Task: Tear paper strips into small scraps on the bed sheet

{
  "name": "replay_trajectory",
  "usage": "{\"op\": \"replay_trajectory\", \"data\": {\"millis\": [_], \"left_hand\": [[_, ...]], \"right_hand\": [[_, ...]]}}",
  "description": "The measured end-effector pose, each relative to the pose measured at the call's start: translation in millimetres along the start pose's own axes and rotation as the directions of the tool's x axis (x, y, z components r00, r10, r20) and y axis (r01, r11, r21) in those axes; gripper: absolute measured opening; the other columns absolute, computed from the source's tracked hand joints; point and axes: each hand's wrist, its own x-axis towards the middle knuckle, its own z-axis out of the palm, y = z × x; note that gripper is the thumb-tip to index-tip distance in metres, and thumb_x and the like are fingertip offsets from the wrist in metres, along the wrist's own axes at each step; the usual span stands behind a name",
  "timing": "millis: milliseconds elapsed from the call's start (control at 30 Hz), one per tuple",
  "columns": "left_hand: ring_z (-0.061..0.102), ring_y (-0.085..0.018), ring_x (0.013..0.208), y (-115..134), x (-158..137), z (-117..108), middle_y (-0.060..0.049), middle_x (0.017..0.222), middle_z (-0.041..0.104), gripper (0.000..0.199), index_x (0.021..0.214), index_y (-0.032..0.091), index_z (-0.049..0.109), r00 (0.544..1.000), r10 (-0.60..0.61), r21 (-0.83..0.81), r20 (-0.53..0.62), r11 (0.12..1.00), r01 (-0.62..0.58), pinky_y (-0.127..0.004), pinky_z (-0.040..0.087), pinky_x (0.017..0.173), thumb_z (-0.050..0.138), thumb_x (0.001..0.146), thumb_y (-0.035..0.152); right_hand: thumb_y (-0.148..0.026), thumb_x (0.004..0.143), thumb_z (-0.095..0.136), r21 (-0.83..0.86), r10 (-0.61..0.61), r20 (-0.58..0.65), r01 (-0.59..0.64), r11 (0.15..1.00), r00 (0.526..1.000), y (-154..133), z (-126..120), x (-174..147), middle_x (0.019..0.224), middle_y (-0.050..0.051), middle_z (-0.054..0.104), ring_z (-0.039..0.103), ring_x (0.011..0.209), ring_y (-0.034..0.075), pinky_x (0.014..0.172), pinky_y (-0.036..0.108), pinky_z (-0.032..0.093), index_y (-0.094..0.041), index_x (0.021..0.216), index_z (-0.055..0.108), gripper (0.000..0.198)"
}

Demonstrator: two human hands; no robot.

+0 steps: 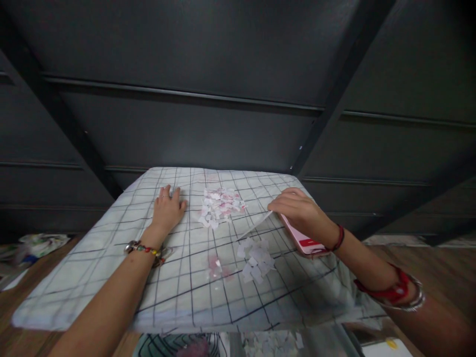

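Observation:
My left hand lies flat on the checked cloth, fingers spread, holding nothing. Between my hands is a heap of small white and pinkish paper-like pieces. My right hand pinches a thin white strip, which slants down to the left. Its lower end is just above a second pile of small white pieces; I cannot tell if they touch. Below my right hand lies a flat pink object with a red patch, partly covered by the hand.
A dark panelled wall stands directly behind the cloth-covered table. Pink marks show on the cloth near the front. Below the front edge, a container holds more white pieces, beside a dark-patterned item. Wooden floor shows at the right.

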Motion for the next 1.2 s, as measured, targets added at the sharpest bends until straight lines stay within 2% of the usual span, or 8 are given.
{"op": "replay_trajectory", "data": {"millis": [167,333,500,633,733,933,1033,1200], "left_hand": [[0.046,-0.030,0.134,-2.1,-1.6,-0.2,-0.018,0.142,0.054,0.050,0.136,0.014,0.052,0.990,0.066,0.000,0.121,0.998,-0.067,-0.051,0.041,0.105,0.030,0.097,0.036],[0.041,-0.029,0.139,0.0,-4.2,-1.7,-0.019,0.148,0.048,0.053,0.139,0.013,0.050,0.981,0.058,0.019,0.186,0.998,-0.063,-0.052,0.038,0.108,0.027,0.098,0.038],[0.041,-0.029,0.139,3.7,-7.0,-1.9,-0.018,0.149,0.047,0.054,0.141,0.013,0.048,0.986,0.034,0.037,0.166,0.999,-0.040,-0.051,0.036,0.109,0.026,0.099,0.038],[0.043,-0.030,0.137,5.9,-9.2,-3.7,-0.019,0.145,0.051,0.053,0.138,0.012,0.052,0.990,0.037,0.034,0.134,0.999,-0.042,-0.051,0.038,0.108,0.027,0.098,0.037],[0.043,-0.029,0.136,7.8,-10.6,-7.0,-0.018,0.144,0.052,0.052,0.136,0.013,0.053,0.991,0.036,0.042,0.128,0.998,-0.042,-0.050,0.039,0.107,0.027,0.098,0.036],[0.047,-0.028,0.132,12.9,-12.8,-12.8,-0.016,0.142,0.055,0.049,0.134,0.016,0.055,0.992,0.011,0.055,0.129,0.998,-0.018,-0.049,0.041,0.105,0.028,0.097,0.035],[0.050,-0.028,0.130,16.3,-14.9,-14.6,-0.015,0.139,0.057,0.048,0.130,0.017,0.059,0.995,-0.006,0.085,0.100,0.996,-0.003,-0.047,0.043,0.103,0.028,0.097,0.034],[0.042,-0.032,0.138,20.1,-25.3,-19.4,-0.019,0.151,0.045,0.050,0.135,0.013,0.054,0.999,0.045,0.179,0.014,0.983,-0.047,-0.049,0.039,0.108,0.033,0.097,0.036]], "right_hand": [[-0.007,0.093,0.048,-0.040,-0.026,-0.023,0.025,0.999,0.999,3.2,9.4,5.1,0.082,0.003,0.071,0.061,0.079,0.017,0.083,0.034,0.044,-0.017,0.094,0.067,0.021],[0.000,0.091,0.042,0.037,-0.052,0.014,0.051,0.998,0.999,0.5,1.4,-4.7,0.080,0.001,0.070,0.060,0.078,0.014,0.084,0.031,0.044,-0.019,0.092,0.064,0.029],[0.000,0.091,0.041,0.045,-0.058,-0.035,0.060,0.997,0.998,-5.9,-6.8,-2.8,0.081,0.002,0.070,0.060,0.078,0.014,0.084,0.032,0.045,-0.019,0.092,0.064,0.030],[-0.002,0.093,0.041,0.057,-0.116,-0.012,0.117,0.991,0.993,-6.7,-2.2,-0.1,0.080,0.001,0.069,0.061,0.078,0.014,0.083,0.032,0.046,-0.019,0.091,0.064,0.029],[-0.001,0.092,0.040,0.079,-0.115,-0.004,0.115,0.990,0.993,-3.3,-4.9,-7.7,0.078,0.001,0.069,0.061,0.076,0.014,0.082,0.031,0.046,-0.019,0.090,0.065,0.031],[-0.002,0.093,0.041,0.089,-0.115,-0.099,0.123,0.988,0.988,-2.2,-18.9,-18.5,0.084,0.004,0.071,0.064,0.082,0.014,0.085,0.031,0.047,-0.018,0.093,0.065,0.029],[-0.003,0.094,0.039,0.099,-0.113,-0.091,0.121,0.988,0.989,-8.8,-16.4,-17.0,0.082,0.003,0.070,0.063,0.080,0.015,0.084,0.032,0.047,-0.019,0.091,0.065,0.031],[-0.005,0.095,0.038,0.141,-0.116,-0.048,0.122,0.982,0.992,-15.5,-14.6,-20.2,0.079,0.001,0.069,0.062,0.077,0.014,0.086,0.034,0.047,-0.021,0.088,0.064,0.031]]}}
